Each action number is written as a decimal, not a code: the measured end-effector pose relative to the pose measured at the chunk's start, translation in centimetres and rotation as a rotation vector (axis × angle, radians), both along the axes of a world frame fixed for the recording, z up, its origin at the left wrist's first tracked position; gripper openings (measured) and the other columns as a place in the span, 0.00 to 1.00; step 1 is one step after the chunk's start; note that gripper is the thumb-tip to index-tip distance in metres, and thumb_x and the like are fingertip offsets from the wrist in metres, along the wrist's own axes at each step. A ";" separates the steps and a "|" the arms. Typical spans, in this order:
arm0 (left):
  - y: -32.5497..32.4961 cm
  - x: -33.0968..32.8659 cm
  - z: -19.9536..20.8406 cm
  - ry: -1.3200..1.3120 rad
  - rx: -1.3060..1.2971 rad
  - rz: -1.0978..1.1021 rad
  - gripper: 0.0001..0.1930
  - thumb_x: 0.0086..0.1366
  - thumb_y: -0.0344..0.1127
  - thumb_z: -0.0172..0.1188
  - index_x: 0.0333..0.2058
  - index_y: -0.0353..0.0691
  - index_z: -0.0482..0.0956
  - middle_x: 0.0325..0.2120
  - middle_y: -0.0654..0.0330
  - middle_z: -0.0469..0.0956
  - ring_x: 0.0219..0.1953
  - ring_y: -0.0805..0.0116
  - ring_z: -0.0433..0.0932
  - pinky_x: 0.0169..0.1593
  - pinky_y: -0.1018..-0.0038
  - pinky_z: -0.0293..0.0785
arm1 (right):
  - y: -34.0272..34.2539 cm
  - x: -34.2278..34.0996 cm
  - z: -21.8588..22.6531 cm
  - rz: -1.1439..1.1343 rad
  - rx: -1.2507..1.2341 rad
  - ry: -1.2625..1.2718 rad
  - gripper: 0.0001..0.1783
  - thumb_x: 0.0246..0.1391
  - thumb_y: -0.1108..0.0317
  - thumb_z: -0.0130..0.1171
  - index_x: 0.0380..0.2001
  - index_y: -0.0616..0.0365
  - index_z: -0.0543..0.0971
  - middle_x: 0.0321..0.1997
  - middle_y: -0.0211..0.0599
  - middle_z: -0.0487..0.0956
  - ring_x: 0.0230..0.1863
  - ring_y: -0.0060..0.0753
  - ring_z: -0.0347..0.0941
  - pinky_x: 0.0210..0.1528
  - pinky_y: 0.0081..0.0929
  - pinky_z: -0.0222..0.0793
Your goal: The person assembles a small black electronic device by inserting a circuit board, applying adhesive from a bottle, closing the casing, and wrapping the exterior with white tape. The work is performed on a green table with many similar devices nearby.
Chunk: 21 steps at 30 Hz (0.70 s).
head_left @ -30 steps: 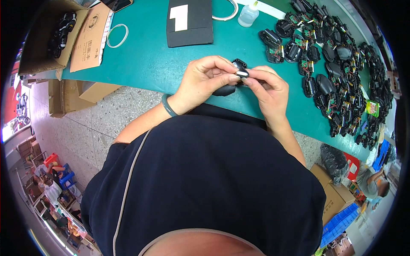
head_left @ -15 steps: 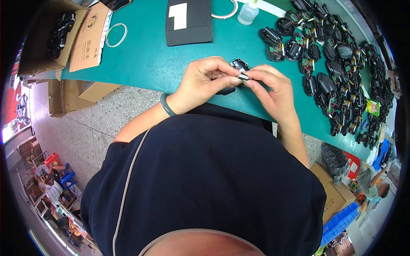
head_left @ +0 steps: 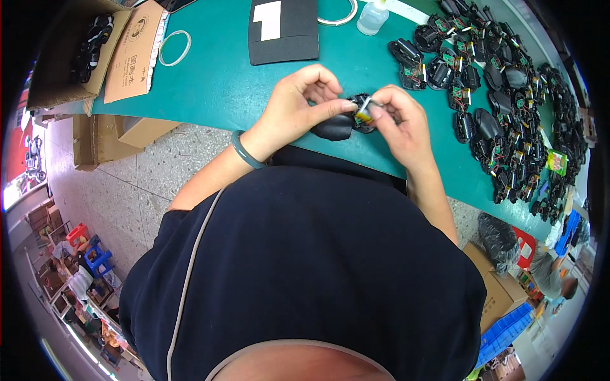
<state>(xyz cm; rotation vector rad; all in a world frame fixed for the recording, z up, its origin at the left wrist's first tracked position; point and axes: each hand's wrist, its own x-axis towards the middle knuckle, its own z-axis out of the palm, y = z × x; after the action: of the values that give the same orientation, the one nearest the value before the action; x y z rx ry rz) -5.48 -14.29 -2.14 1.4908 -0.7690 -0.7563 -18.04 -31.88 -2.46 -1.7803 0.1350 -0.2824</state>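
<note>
My left hand [head_left: 305, 105] is over the table, thumb stretched out to the edge of an opened black housing [head_left: 363, 128]. Its index finger is bent and raised apart from the thumb, with nothing visible between them. A small silver and yellow part [head_left: 364, 115] is at the housing, by the fingertips of my right hand [head_left: 401, 120]. Thumb and fingers of that hand come together on the part, though motion smears the tips. Beside the housing, under my left thumb, lies a smooth black rounded shell [head_left: 333, 129].
Several opened black devices [head_left: 489, 124] with green boards and wires cover the right side of the green table [head_left: 210, 95]. Behind stand a black foam sheet [head_left: 286, 47] and a clear bottle [head_left: 372, 18]. On the left are a white ring [head_left: 175, 49] and a cardboard box [head_left: 57, 57].
The hands have moved apart from their joint pinch on a small black and white piece. My left index finger has lifted, and the black shell and the silver and yellow part now show.
</note>
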 end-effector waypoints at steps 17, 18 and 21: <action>-1.5 -0.6 -0.2 -0.734 0.225 -0.125 0.28 0.48 0.36 0.69 0.50 0.40 0.74 0.31 0.56 0.72 0.36 0.57 0.72 0.42 0.66 0.70 | -1.6 -1.4 -0.2 -0.177 0.415 0.087 0.13 0.57 0.77 0.57 0.46 0.66 0.74 0.38 0.33 0.79 0.36 0.19 0.77 0.40 0.16 0.73; -1.8 -0.5 0.0 -0.743 0.250 -0.144 0.27 0.49 0.36 0.69 0.49 0.39 0.74 0.31 0.56 0.72 0.35 0.57 0.73 0.41 0.65 0.71 | -1.5 -1.4 -0.3 -0.169 0.398 0.082 0.14 0.57 0.77 0.56 0.47 0.65 0.74 0.39 0.33 0.79 0.36 0.20 0.77 0.40 0.16 0.73; -2.8 0.1 -0.6 -0.786 0.238 -0.149 0.23 0.51 0.36 0.69 0.44 0.37 0.74 0.30 0.57 0.72 0.33 0.63 0.74 0.38 0.68 0.72 | -1.2 -1.3 -0.3 -0.150 0.374 0.032 0.15 0.56 0.79 0.56 0.48 0.65 0.74 0.39 0.34 0.79 0.38 0.21 0.77 0.43 0.17 0.73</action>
<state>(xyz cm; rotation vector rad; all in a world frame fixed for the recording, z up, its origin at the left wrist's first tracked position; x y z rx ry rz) -5.39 -17.08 -2.69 1.9892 -1.4241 -0.3536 -19.32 -33.09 -2.72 -1.4056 0.3237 -0.3142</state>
